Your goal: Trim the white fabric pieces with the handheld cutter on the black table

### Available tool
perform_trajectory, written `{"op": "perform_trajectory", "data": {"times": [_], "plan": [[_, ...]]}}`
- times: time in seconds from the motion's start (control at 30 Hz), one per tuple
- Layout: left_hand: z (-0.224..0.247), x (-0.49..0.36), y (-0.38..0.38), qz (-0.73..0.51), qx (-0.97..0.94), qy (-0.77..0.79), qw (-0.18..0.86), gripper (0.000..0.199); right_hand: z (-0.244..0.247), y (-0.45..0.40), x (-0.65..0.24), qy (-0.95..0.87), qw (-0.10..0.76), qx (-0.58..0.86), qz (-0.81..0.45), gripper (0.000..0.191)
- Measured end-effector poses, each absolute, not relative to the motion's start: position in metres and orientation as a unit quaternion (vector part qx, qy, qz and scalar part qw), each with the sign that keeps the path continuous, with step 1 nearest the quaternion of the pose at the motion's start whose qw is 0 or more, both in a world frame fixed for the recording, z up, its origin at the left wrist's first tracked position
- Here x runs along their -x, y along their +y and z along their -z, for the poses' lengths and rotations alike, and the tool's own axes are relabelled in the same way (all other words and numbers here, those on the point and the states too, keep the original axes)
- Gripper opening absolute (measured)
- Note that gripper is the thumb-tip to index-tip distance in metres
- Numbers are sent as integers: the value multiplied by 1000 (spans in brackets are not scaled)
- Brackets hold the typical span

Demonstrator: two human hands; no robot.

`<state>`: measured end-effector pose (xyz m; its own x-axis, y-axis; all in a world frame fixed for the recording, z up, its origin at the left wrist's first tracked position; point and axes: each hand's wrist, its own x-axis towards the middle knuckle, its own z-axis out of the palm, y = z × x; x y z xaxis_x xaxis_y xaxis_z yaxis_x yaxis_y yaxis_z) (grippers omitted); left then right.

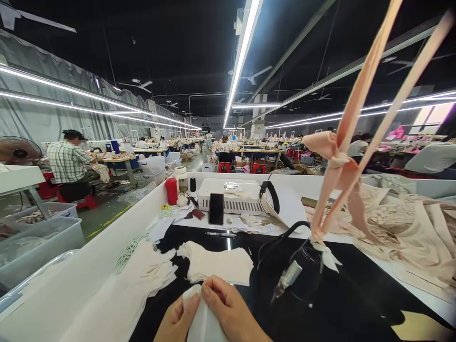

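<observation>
Low in the head view, my left hand [180,317] pinches the left edge of a white fabric piece [204,323]. My right hand [228,306] grips the same piece at its upper right, thumb and fingers pressed together. Just beyond my fingertips lies a stack of cream cut fabric pieces [221,263] on the black work surface [335,304]. More pale cut pieces [142,275] are heaped to the left. At the right, a metal-bodied tool [288,278] with a black cable hangs from knotted peach fabric strips [344,164], apart from both hands.
A white box unit [231,194], a phone [216,209], a red cup [171,191] and a jar [181,179] stand at the back. Beige garments [409,232] pile up at right. A white wall [107,242] edges the left. A seated co-worker [69,159] is beyond it.
</observation>
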<state>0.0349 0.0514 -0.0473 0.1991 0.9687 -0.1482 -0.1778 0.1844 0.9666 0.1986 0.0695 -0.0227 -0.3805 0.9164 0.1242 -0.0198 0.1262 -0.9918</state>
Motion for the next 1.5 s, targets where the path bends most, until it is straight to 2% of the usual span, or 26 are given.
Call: {"op": "perform_trajectory", "data": {"times": [0.2, 0.37, 0.8, 1.2, 1.37, 1.5], "plan": [[47, -34, 57, -450, -416, 491, 619, 93, 32, 73, -200, -622, 401, 352, -573, 65], [54, -36, 60, -444, -429, 498, 609, 94, 37, 75, -202, -618, 394, 346, -585, 63], [60, -39, 63, -494, -358, 453, 650, 79, 30, 75, -206, -628, 374, 379, -567, 59], [60, -37, 62, -465, -253, 436, 728, 66, 17, 71, -209, -638, 348, 425, -540, 37], [50, -38, 64, -445, -177, 412, 776, 55, 16, 71, -208, -640, 340, 420, -547, 38], [46, -42, 63, -453, -193, 376, 785, 53, 16, 70, -211, -642, 339, 418, -547, 42]]}}
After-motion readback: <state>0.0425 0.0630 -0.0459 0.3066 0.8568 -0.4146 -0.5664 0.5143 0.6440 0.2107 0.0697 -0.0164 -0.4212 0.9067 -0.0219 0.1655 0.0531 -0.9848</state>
